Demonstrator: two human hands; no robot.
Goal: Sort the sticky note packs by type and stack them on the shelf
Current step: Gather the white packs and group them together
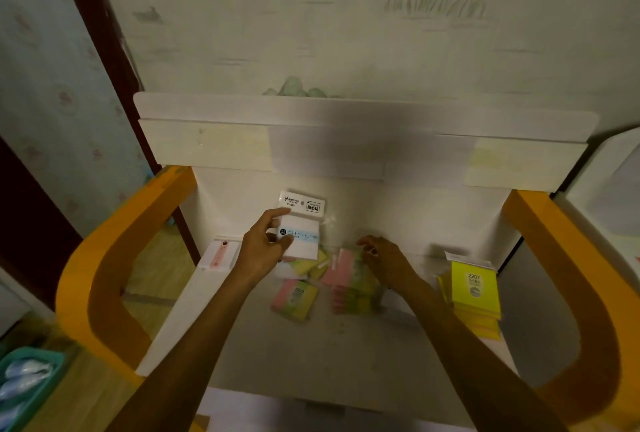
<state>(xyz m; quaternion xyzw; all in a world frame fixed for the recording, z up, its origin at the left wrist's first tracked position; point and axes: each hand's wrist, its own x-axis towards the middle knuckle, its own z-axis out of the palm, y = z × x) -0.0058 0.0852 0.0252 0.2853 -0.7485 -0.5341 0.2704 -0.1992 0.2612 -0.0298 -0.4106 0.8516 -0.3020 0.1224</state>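
My left hand grips a white sticky note pack with a blue band, held up above the white shelf. My right hand reaches down onto a loose pile of pink-and-green packs in the middle of the shelf; its fingers are curled at the pile's top, and blur hides whether they hold anything. A separate pink-and-green pack lies just in front of the pile. A stack of yellow packs stands at the right. A white pack with a pink band lies at the left.
Orange curved side frames bound the shelf on both sides. A white back panel rises behind it against the wallpapered wall. A teal basket sits low at the left. A white object stands at the far right.
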